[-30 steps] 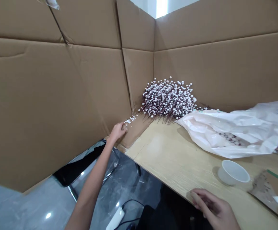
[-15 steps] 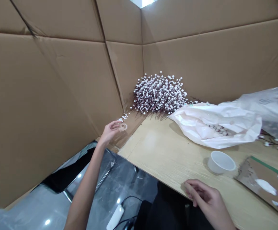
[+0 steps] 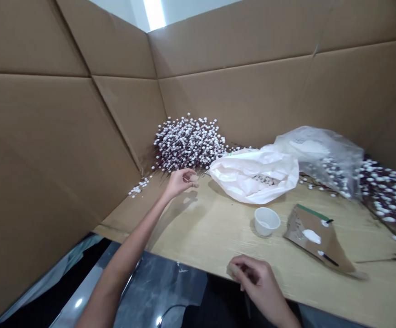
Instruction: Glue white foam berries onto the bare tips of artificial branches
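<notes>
My left hand (image 3: 180, 181) is raised over the far left part of the table, in front of the bunch of white-berry stems (image 3: 187, 143). Its fingers curl around a small clear ring (image 3: 194, 178) that looks like a roll of tape, blurred and partly hidden. My right hand (image 3: 254, 275) rests at the table's front edge, thumb and fingers closed together; whatever they may pinch is hidden. Beyond it stands a white plastic cup (image 3: 266, 222). To the right of the cup lies a piece of cardboard (image 3: 307, 223) with white paste and two dark sticks on it.
A white plastic bag (image 3: 242, 182) with pale beads in its mouth lies mid-table. Behind it is a clear bag (image 3: 321, 150) of berry stems, with more berry stems (image 3: 389, 196) at the right. Loose white berries (image 3: 138, 187) lie by the left cardboard wall (image 3: 48, 173).
My left hand has moved right and away from the left wall, and the clear ring no longer lies by the loose berries. The view has turned right. My right hand stays by the table edge.
</notes>
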`<state>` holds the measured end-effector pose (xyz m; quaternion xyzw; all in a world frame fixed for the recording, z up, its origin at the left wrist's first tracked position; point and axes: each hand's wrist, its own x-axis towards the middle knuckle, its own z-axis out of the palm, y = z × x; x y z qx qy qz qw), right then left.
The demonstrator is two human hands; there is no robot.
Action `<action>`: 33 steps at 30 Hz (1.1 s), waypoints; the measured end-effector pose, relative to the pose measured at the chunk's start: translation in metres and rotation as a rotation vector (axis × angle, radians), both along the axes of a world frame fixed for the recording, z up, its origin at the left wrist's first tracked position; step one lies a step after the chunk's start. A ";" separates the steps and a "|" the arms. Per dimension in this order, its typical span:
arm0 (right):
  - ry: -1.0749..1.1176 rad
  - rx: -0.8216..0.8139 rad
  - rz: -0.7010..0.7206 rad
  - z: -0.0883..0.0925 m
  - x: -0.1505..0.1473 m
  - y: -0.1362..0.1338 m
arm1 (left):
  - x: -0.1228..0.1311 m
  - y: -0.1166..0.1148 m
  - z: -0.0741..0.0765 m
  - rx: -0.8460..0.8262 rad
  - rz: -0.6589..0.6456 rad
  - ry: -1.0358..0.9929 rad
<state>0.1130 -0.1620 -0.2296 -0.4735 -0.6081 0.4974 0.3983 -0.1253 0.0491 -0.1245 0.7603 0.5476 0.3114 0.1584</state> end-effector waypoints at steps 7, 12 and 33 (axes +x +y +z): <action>-0.038 0.083 -0.082 0.007 -0.010 0.005 | 0.062 0.014 0.045 0.049 -0.189 -0.048; 0.343 -0.104 -0.156 0.015 -0.002 0.014 | 0.100 -0.012 0.049 0.104 -0.396 -0.017; 0.243 0.386 -0.723 0.099 0.174 -0.040 | 0.174 -0.152 0.026 0.143 -0.843 0.177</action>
